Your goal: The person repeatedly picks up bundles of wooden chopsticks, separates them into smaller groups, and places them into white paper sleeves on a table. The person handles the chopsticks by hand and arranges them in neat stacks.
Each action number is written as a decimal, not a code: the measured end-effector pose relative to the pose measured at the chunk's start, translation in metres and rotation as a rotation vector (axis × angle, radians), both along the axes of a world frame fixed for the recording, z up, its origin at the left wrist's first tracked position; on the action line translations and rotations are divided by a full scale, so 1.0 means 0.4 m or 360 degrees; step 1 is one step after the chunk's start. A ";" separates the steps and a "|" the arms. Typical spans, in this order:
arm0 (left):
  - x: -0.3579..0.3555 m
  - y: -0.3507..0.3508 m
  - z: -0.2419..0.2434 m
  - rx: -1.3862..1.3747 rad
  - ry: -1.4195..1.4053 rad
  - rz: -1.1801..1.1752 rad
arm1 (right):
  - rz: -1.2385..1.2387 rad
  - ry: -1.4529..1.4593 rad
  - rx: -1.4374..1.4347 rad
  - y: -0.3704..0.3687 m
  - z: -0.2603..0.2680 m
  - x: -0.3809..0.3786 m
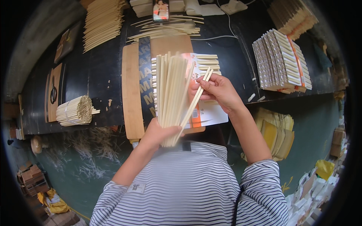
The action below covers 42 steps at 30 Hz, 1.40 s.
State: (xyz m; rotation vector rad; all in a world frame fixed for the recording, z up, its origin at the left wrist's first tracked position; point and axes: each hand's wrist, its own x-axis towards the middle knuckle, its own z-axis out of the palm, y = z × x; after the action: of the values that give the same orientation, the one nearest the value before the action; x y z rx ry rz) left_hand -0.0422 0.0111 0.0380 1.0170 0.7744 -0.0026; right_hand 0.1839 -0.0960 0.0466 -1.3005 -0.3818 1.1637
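My left hand grips the lower end of a fanned bunch of pale wooden chopsticks. To its right, my right hand pinches the upper part of two chopsticks between thumb and fingers; their lower ends meet my left thumb. Beneath both hands lies a white and orange printed card with chopsticks across it, their ends showing at both sides. The card rests on a wooden board that has a dark lettered band across it. The bunch hides the card's middle.
A tied chopstick bundle lies on the black table at left, near scissors on a board. Loose sticks and a phone are at the back, a large stick pile at back left. Packed cards are stacked right.
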 end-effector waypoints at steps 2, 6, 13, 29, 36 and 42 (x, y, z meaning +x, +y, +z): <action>0.006 -0.015 0.003 0.0024 0.0005 -0.0036 | -0.0024 0.0051 0.0030 -0.026 -0.007 -0.002; 0.014 -0.034 0.014 0.0065 0.0059 -0.0109 | -0.0195 -0.0095 0.0023 -0.048 -0.024 -0.014; 0.028 -0.067 0.006 0.0284 0.0070 -0.0079 | -0.0512 -0.0082 0.0232 -0.144 -0.056 0.006; 0.051 -0.087 -0.022 0.0295 0.0230 0.0073 | -0.1745 -0.0417 0.0007 -0.344 -0.163 0.031; 0.053 -0.081 -0.015 0.0146 0.0223 0.0093 | -0.1682 -0.0425 0.0043 -0.331 -0.173 0.015; 0.079 -0.057 0.005 0.0167 0.0191 0.0046 | -0.1673 -0.0048 0.0002 -0.287 -0.217 0.015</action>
State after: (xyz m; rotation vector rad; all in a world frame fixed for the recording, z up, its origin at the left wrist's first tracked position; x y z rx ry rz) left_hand -0.0105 -0.0118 0.0402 1.1127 0.9059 0.0020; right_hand 0.1901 -0.2108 -0.0402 -1.2488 0.2822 0.2494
